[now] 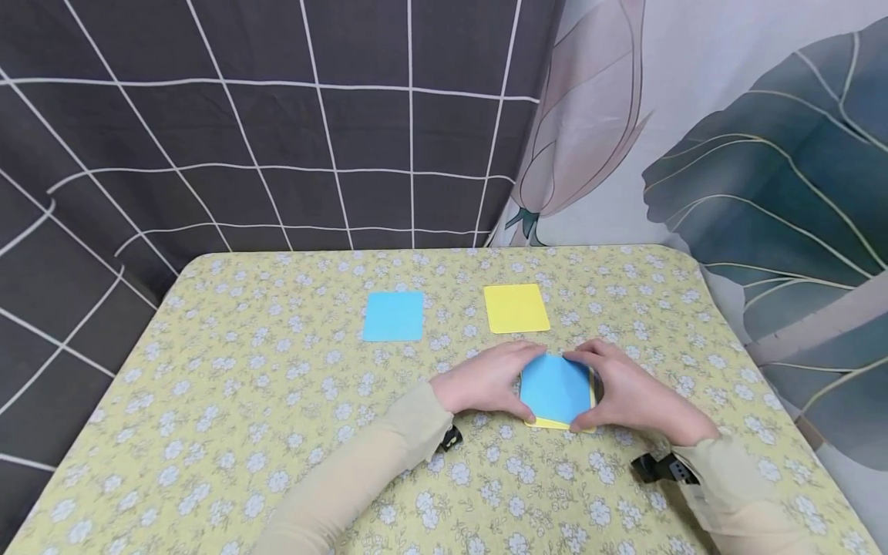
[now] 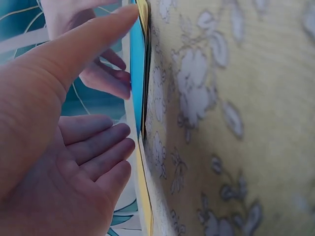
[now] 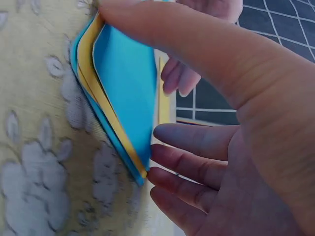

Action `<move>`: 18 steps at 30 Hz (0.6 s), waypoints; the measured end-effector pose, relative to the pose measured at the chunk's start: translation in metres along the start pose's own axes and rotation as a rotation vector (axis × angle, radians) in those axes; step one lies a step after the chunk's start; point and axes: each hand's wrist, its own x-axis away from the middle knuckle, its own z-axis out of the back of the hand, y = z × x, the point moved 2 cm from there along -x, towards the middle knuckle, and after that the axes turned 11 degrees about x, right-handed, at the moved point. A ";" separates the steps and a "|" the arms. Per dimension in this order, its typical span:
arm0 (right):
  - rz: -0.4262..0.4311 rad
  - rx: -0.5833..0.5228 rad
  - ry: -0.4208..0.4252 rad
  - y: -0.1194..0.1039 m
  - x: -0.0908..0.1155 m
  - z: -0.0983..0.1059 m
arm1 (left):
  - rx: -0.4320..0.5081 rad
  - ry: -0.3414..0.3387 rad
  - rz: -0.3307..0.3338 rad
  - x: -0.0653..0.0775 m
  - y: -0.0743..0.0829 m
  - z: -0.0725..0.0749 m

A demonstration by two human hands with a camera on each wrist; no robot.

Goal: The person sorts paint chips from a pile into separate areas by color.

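Observation:
A small stack of square cards (image 1: 555, 389) lies on the tablecloth, a blue card on top. Yellow edges peek out along its near and right sides. My left hand (image 1: 489, 378) holds the stack's left side, thumb at the near corner and fingers toward the far one. On the right side my right hand (image 1: 627, 391) grips it likewise. In the right wrist view the blue and yellow layers (image 3: 129, 83) bow and fan apart under the right thumb. The left wrist view shows the stack (image 2: 138, 73) edge-on, with the left thumb on its corner.
Beyond the hands a single yellow square card (image 1: 516, 308) lies flat, and a blue square card (image 1: 393, 316) lies to its left. A yellow floral tablecloth (image 1: 229, 401) covers the table. Behind hang a dark grid curtain (image 1: 277, 123) and a leaf-patterned curtain (image 1: 763, 177).

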 end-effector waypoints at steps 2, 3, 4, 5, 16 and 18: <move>-0.011 -0.008 -0.005 0.000 0.000 -0.002 | -0.006 -0.006 0.005 0.000 0.000 0.000; -0.016 -0.009 -0.005 0.001 0.001 -0.003 | -0.009 -0.010 0.006 0.000 0.000 0.000; -0.019 -0.010 -0.007 0.001 0.001 -0.004 | -0.011 -0.012 0.006 0.000 0.000 -0.001; -0.022 -0.010 -0.008 0.001 0.001 -0.004 | -0.011 -0.012 0.006 0.000 0.000 -0.001; -0.025 -0.023 0.000 0.001 0.001 -0.001 | -0.006 0.003 -0.029 -0.001 -0.002 -0.001; -0.029 -0.024 0.002 0.000 0.001 0.000 | -0.005 0.006 -0.030 -0.002 -0.002 -0.001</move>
